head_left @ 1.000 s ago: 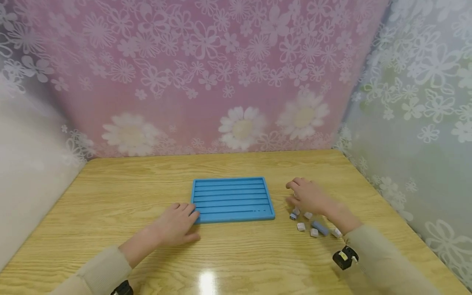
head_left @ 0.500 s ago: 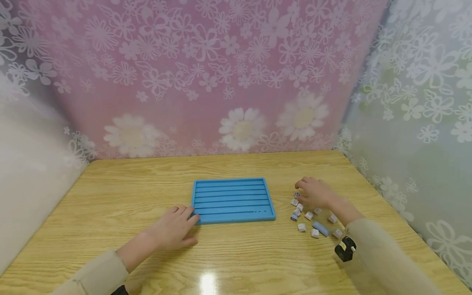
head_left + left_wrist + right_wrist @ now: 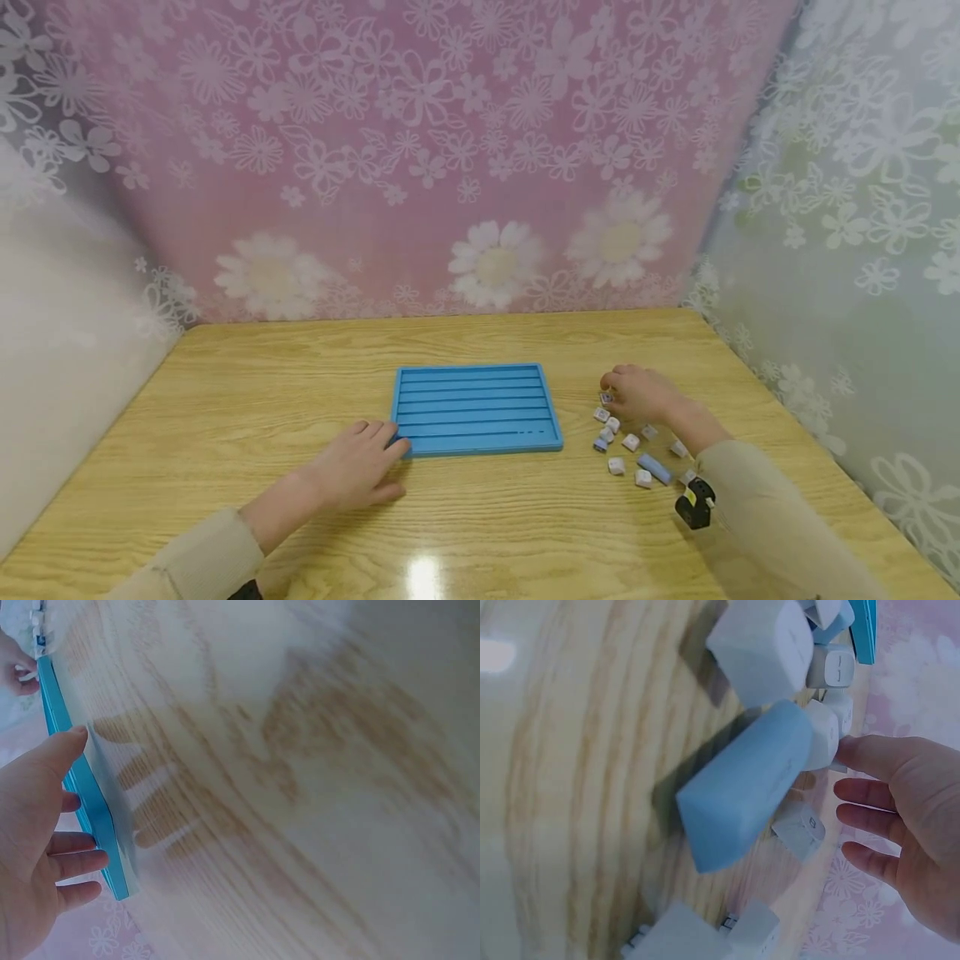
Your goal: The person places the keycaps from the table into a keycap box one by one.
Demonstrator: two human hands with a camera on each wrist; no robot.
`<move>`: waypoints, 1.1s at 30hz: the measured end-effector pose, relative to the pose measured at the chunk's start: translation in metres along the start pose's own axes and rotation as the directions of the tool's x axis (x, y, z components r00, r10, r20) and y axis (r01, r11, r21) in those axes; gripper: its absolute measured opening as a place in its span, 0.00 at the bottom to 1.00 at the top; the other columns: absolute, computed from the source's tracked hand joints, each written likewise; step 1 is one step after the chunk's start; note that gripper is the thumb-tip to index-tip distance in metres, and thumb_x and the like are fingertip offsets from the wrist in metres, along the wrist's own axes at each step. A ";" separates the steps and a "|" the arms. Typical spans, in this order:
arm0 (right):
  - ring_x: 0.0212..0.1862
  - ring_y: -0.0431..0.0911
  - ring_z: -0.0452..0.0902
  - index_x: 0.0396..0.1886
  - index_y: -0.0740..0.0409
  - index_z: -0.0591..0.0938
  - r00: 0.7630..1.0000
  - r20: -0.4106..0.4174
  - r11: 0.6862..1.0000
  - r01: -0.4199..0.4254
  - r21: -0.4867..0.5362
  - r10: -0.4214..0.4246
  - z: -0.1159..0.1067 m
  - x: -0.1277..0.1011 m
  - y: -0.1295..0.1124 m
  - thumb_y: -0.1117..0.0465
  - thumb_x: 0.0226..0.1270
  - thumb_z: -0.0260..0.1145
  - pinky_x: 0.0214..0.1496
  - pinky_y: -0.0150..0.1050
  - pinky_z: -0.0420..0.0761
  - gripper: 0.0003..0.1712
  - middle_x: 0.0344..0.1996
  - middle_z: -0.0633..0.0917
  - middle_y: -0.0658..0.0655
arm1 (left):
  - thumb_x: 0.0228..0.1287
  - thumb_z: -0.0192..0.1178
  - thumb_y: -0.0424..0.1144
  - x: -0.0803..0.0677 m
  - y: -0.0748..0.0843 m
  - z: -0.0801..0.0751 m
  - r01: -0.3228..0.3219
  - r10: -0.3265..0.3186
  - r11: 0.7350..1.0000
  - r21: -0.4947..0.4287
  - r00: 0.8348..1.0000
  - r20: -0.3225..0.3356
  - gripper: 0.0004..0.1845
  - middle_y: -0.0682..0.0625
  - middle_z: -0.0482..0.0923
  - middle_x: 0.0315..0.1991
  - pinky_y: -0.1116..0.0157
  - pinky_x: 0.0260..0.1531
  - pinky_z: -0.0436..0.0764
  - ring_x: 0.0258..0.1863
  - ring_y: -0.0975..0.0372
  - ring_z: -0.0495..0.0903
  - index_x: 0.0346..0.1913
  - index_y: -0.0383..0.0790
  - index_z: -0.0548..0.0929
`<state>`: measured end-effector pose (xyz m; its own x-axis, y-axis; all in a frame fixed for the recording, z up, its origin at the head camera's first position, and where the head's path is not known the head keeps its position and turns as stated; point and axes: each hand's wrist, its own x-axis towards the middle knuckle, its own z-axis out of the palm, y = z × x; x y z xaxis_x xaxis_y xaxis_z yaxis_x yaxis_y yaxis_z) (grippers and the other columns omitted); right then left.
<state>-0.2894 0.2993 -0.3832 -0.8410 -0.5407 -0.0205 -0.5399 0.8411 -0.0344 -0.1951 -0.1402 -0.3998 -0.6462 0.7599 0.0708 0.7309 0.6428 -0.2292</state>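
A shallow blue tray [image 3: 472, 410] with parallel ridges lies on the wooden table. My left hand [image 3: 358, 462] rests at its near left corner, fingers loosely extended against the rim; the left wrist view shows the fingertips [image 3: 88, 862] along the tray's side. To the right of the tray, my right hand [image 3: 641, 393] is low among scattered keycaps, thumb and index finger pinching a small pale keycap [image 3: 607, 398]. From the right wrist, the pinched keycap is mostly hidden behind the thumb [image 3: 855, 754]. A long blue keycap [image 3: 746, 784] lies nearer the wrist.
Several white keycaps, among them one at the near side [image 3: 643, 478] and one by the sleeve [image 3: 678, 448], lie around the long blue one. A small blue keycap [image 3: 600, 445] sits at the group's left. A pink floral backdrop [image 3: 375, 208] stands behind the table.
My right hand has shifted right and slightly down from beside the tray toward the keycaps, uncovering several of them, and now pinches one. My left hand has stayed at the tray's corner.
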 end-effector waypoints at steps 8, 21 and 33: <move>0.30 0.44 0.72 0.37 0.60 0.81 0.999 -0.033 1.000 0.025 -0.001 -0.025 0.003 -0.001 0.002 0.62 0.59 0.67 0.29 0.38 0.74 0.08 0.30 0.77 0.51 | 0.63 0.54 0.58 0.002 -0.001 -0.001 -0.016 0.016 1.000 0.019 0.999 -0.030 0.26 0.43 0.71 0.50 0.54 0.50 0.73 0.51 0.51 0.72 0.54 0.41 0.72; 0.39 0.50 0.76 0.39 0.60 0.80 0.999 -0.034 0.996 -0.023 0.091 0.026 -0.005 0.003 -0.003 0.63 0.59 0.66 0.37 0.44 0.77 0.10 0.35 0.80 0.54 | 0.65 0.50 0.59 -0.001 0.001 0.000 0.030 -0.030 0.999 0.016 0.999 0.021 0.29 0.41 0.69 0.53 0.54 0.52 0.71 0.53 0.50 0.70 0.57 0.39 0.71; 0.36 0.50 0.78 0.37 0.61 0.81 0.997 -0.079 0.987 0.024 0.157 -0.012 -0.008 0.006 -0.011 0.63 0.58 0.66 0.36 0.45 0.78 0.08 0.33 0.82 0.54 | 0.65 0.49 0.60 -0.002 0.003 0.004 0.048 -0.048 0.999 0.020 0.998 0.046 0.31 0.40 0.68 0.55 0.54 0.53 0.71 0.55 0.50 0.69 0.59 0.38 0.70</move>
<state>-0.2890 0.2865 -0.3751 -0.8345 -0.5478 0.0584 -0.5480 0.8144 -0.1909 -0.1922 -0.1400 -0.4045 -0.6902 0.7226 0.0369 0.6949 0.6762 -0.2446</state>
